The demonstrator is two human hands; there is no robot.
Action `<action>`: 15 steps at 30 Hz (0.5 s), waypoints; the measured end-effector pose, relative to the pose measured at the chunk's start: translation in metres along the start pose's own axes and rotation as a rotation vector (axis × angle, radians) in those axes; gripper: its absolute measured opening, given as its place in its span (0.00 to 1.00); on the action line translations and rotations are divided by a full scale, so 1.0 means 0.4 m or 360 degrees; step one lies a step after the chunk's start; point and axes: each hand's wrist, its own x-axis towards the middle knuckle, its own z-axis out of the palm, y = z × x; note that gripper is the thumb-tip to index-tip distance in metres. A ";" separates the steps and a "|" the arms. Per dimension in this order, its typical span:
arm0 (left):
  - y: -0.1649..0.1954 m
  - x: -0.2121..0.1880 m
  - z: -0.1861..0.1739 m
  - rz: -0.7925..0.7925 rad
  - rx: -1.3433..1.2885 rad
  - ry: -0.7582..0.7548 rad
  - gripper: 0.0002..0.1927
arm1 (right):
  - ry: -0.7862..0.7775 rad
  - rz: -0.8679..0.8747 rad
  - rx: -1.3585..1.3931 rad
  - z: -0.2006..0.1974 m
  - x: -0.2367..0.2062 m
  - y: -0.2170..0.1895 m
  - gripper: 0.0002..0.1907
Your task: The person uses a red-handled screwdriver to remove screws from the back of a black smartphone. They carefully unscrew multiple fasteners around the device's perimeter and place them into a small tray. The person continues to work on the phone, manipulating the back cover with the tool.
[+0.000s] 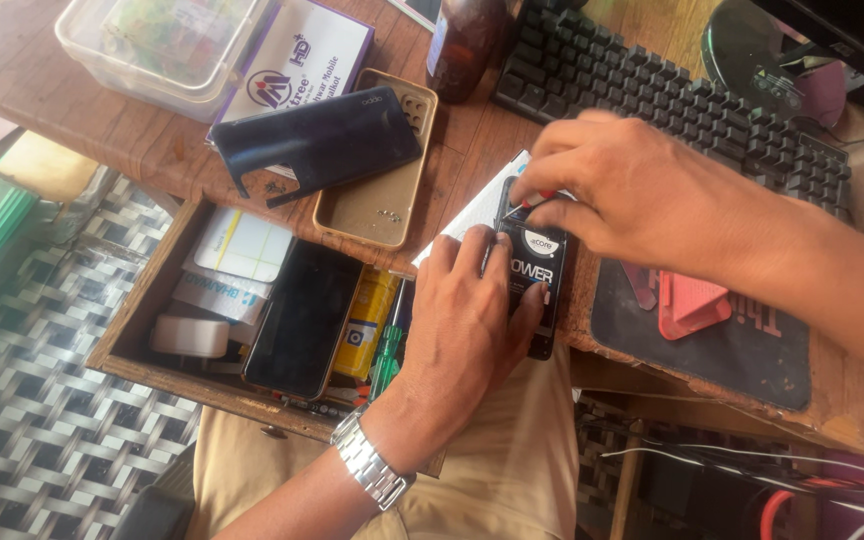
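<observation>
Black and glossy, a slim phone battery (535, 285) is lying at the front edge of the wooden desk (92, 110), its long axis running away from the person toward the keyboard (672, 95). In the head view, the left hand (467, 320) is coming up from below and wrapping around the battery's near half, fingers curled over its left side and the thumb pressing its right edge, so it is gripping and steadying the pack. The right hand (617, 195) is reaching in from the right and pinching a thin red-tipped tool (530, 204) between thumb and forefinger; the tool's point is touching the battery's far end, just beyond the left fingertips. So the battery is lying directly under both hands, with the left hand nearer its lower end and the right working at the top.

A white card or paper (477, 205) is lying beneath the battery's upper left. To the left, a dark back cover (317, 140) is resting across a tan phone case (372, 195). Below the desk edge, an open drawer (137, 300) is holding a dark phone (302, 320), a yellow bottle (364, 322) and a green-handled screwdriver (385, 362). A red plastic piece (690, 302) is sitting on a dark mat (712, 345) to the right.
</observation>
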 end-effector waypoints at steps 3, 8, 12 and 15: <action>-0.001 0.000 0.001 0.0017 0.0011 0.0038 0.25 | -0.0788 0.1061 -0.0293 -0.006 0.005 -0.011 0.18; 0.000 -0.001 -0.001 0.0004 -0.0021 0.0038 0.25 | -0.0195 0.0518 0.0094 -0.009 0.010 -0.014 0.22; 0.002 -0.001 -0.002 -0.0001 0.0002 0.0015 0.24 | -0.0631 0.1001 -0.0141 -0.004 0.004 -0.007 0.16; 0.003 0.001 -0.002 -0.0050 -0.0024 0.0005 0.25 | 0.0012 0.0009 0.0102 -0.002 0.003 -0.002 0.10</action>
